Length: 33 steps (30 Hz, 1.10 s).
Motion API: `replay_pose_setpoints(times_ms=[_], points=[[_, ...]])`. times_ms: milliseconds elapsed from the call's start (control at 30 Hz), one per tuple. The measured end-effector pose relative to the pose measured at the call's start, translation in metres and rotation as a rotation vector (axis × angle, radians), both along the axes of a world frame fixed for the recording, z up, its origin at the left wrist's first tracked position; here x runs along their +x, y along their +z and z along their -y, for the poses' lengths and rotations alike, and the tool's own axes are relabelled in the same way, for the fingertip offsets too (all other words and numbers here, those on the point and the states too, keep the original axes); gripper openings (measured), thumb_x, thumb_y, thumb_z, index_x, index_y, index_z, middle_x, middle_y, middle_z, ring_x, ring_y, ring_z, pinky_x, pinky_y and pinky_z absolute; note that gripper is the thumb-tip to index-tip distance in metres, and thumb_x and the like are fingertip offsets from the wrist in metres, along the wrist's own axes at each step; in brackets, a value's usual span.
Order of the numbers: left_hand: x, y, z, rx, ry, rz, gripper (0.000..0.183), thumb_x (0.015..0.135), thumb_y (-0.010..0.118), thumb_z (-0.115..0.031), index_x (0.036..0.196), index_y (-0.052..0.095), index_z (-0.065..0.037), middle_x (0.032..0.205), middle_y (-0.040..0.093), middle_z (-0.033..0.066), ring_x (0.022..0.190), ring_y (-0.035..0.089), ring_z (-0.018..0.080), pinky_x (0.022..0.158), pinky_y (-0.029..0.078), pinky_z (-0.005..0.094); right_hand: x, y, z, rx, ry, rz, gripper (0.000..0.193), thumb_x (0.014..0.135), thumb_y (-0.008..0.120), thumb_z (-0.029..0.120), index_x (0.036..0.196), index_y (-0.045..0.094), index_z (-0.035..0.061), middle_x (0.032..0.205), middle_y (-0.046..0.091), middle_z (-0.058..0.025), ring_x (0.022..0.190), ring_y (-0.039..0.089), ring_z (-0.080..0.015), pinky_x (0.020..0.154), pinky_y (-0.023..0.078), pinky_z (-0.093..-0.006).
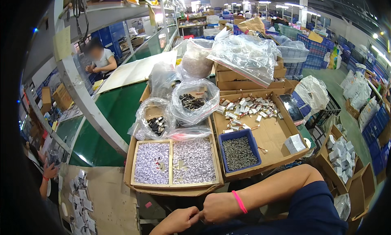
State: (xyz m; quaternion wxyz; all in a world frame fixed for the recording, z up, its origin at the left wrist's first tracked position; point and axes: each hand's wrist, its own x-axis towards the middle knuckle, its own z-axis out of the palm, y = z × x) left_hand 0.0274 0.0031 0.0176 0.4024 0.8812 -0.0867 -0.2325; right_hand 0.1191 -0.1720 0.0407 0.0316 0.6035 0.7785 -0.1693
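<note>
My left hand (179, 220) and my right hand (219, 208) meet low in front of me, below the near edge of a shallow cardboard tray (175, 189). Both are closed, with fingertips touching; whatever they pinch is too small or hidden to make out. A pink band (239, 201) circles my right wrist. In the cardboard tray sits a wooden two-part frame (170, 163) full of tiny whitish parts. Behind it are opened clear bags, one with black blocky pieces (157, 125), another with dark slim pieces (190, 101). A blue bin (220, 143) of small metal screws stands to the right.
The blue bin shares a cardboard box (277, 147) with silver wired battery cells (248, 108). White boxes fill a carton (342, 157) at right. A metal post (87, 100) rises beside the green belt (102, 133). Flat packets (81, 202) lie at left, near another person's hand (49, 171).
</note>
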Motion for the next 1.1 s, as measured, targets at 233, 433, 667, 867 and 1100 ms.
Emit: replay_pose_setpoints(times_ms=[233,433,667,867,1100], points=[[0.002,-0.021,-0.012,-0.549,-0.014,-0.171,0.042,0.085,0.062,-0.023,0.121,0.05,-0.003,0.109,0.058,0.0096,0.102,0.055,0.0202,0.087,0.043,0.0303,-0.003,0.017,0.02,0.21,-0.2,-0.25,0.037,0.081,0.051,0.015,0.116,0.061,0.0241,0.068,0.061,-0.0102,0.061,0.062,-0.0298,0.048,0.045,-0.0398],[0.007,-0.041,0.007,-0.677,-0.086,-0.424,0.089,0.065,0.084,-0.035,0.133,0.037,-0.002,0.128,0.047,0.0075,0.121,0.042,0.015,0.103,0.033,0.0319,0.005,0.018,0.041,0.282,-0.319,-0.303,0.039,0.082,0.051,0.014,0.12,0.055,0.0212,0.074,0.062,-0.0098,0.061,0.062,-0.0291,0.049,0.046,-0.0375],[0.018,-0.05,0.034,-1.101,0.016,-0.474,0.065,0.072,0.08,-0.021,0.123,0.044,-0.002,0.112,0.053,0.0104,0.113,0.049,0.0197,0.101,0.035,0.0338,0.027,0.026,0.108,0.499,-0.587,-0.602,0.029,0.082,0.057,0.016,0.111,0.059,0.0146,0.091,0.064,-0.0098,0.08,0.063,-0.029,0.065,0.051,-0.0365],[0.016,-0.054,0.039,-1.192,0.095,-0.344,0.055,0.078,0.075,-0.02,0.121,0.045,-0.003,0.103,0.057,0.0089,0.103,0.054,0.0213,0.093,0.04,0.0334,0.11,0.02,0.249,0.226,-1.401,0.22,0.025,0.079,0.054,0.01,0.102,0.066,0.0095,0.099,0.065,-0.0109,0.092,0.061,-0.0291,0.08,0.049,-0.0385],[0.015,-0.054,0.043,-1.157,0.143,-0.316,0.053,0.079,0.075,-0.023,0.119,0.047,-0.003,0.1,0.059,0.0094,0.1,0.056,0.0212,0.091,0.042,0.0336,0.105,-0.005,0.309,0.189,-1.485,0.416,0.023,0.08,0.055,0.013,0.1,0.067,0.0098,0.1,0.065,-0.0062,0.092,0.062,-0.0268,0.079,0.051,-0.0369]])
